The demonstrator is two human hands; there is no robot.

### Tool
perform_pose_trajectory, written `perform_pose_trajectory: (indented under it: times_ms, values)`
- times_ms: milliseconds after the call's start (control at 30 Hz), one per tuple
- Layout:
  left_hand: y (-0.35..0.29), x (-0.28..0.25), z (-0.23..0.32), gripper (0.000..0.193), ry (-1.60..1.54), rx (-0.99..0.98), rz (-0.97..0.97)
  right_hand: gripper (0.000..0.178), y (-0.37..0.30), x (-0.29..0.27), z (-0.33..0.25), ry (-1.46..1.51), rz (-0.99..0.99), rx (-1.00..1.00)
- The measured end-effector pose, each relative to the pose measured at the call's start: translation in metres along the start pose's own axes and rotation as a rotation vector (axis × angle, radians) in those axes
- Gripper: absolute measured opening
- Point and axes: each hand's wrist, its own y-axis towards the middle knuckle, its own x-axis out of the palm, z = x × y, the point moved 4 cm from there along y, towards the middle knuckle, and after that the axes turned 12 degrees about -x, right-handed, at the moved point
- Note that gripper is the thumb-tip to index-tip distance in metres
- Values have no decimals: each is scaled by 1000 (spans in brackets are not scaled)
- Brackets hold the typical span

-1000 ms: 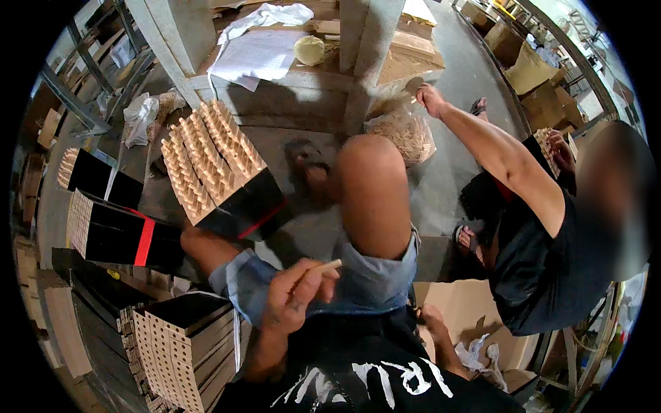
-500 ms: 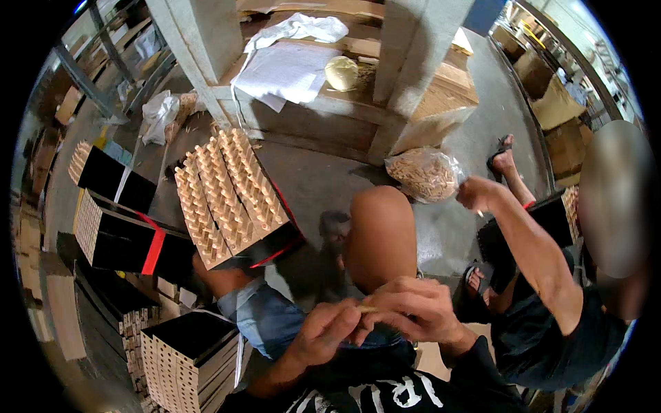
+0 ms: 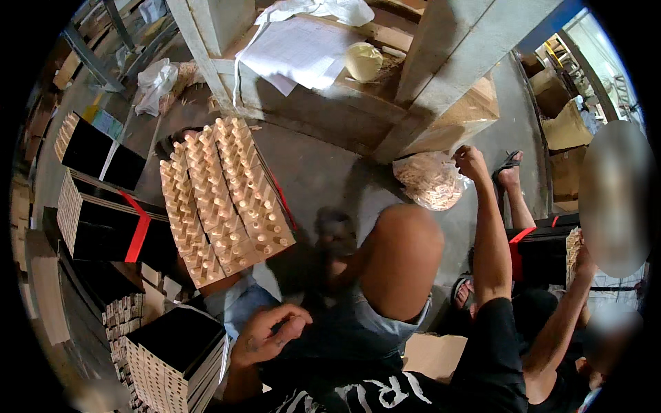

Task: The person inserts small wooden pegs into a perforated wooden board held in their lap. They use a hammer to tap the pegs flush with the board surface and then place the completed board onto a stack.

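My left hand (image 3: 272,334) hovers above my lap, thumb and fingers curled together; whatever it holds is hidden. My right arm stretches far forward, and my right hand (image 3: 471,164) is at the right edge of a clear plastic bag (image 3: 428,180) full of small wooden dowels. Its fingers are bent closed, and I cannot make out anything in them. Left of my knees rests a block of stacked boards (image 3: 224,199), its top face up, with several rows of pale wooden dowels standing in it. Red strap shows along its right side.
Strapped black-faced board stacks (image 3: 103,224) stand at the left, and a drilled stack (image 3: 162,358) lies nearer. A whitish bench (image 3: 310,113) ahead carries papers and a yellowish cup (image 3: 363,62). At right, a co-worker's arm (image 3: 561,330) reaches to another strapped stack (image 3: 540,251).
My hands have come apart from a small wooden piece they both held. The right has gone forward to the bag; the left has moved left. The co-worker's hand has left the bag's side.
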Motion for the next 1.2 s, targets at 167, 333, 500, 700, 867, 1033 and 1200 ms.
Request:
perform_pose_trajectory:
  times_ms: [167, 333, 500, 700, 867, 1033, 1200]
  values:
    - [-30, -25, -30, 27, -226, -126, 72, 26, 22, 5, -1, 203, 148, -104]
    - [-47, -55, -59, 127, -520, 904, 62, 27, -48, -31, -187, 236, 160, -311]
    - [-83, -97, -9, 49, -302, 777, 831, 23, -140, 8, -382, 223, -82, -807]
    - [-38, -109, 51, 51, 12, 731, 1143, 35, -185, 55, -469, 59, -355, -1126]
    - [-6, -101, 53, 53, 134, 600, 1114, 35, -189, 64, -450, 46, -334, -1036]
    - [-4, -109, 39, 60, 213, 616, 1185, 41, -187, 64, -455, -349, -235, -1186]
    - [-1, -108, 39, 61, 199, 649, 1194, 47, -181, 61, -446, -339, -336, -1236]
